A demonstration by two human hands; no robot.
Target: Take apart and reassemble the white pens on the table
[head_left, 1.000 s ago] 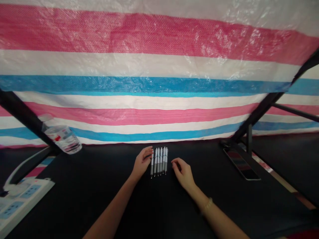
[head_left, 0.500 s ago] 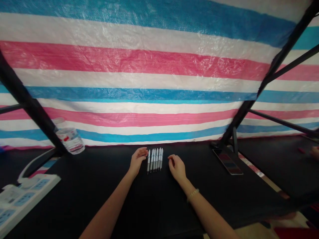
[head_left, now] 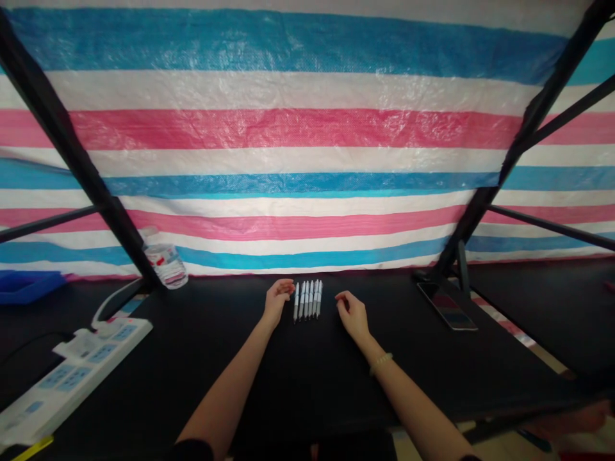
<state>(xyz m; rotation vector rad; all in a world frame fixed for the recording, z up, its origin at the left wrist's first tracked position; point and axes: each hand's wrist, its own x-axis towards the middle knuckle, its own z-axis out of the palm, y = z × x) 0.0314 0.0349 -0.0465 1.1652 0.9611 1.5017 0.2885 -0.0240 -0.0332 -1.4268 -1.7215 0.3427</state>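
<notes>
Several white pens (head_left: 308,301) lie side by side in a neat row on the black tabletop (head_left: 307,378), pointing away from me. My left hand (head_left: 277,301) rests just left of the row, fingers stretched forward and slightly bent, the tips close to the leftmost pen. Whether they touch it I cannot tell. On the other side, my right hand (head_left: 353,315) lies apart from the pens with loosely bent fingers, and no object shows in it. A pale beaded bracelet (head_left: 381,363) circles the right wrist.
A smartphone (head_left: 446,306) lies at the right by a black frame post (head_left: 485,189). At left are a white power strip (head_left: 91,371), a clear plastic bottle (head_left: 167,262) and a blue tray (head_left: 31,287). A striped tarp (head_left: 307,128) hangs behind.
The view has shifted left, so everything appears farther right and more of the power strip and a blue tray show. Hands and pens keep nearly the same places on the table.
</notes>
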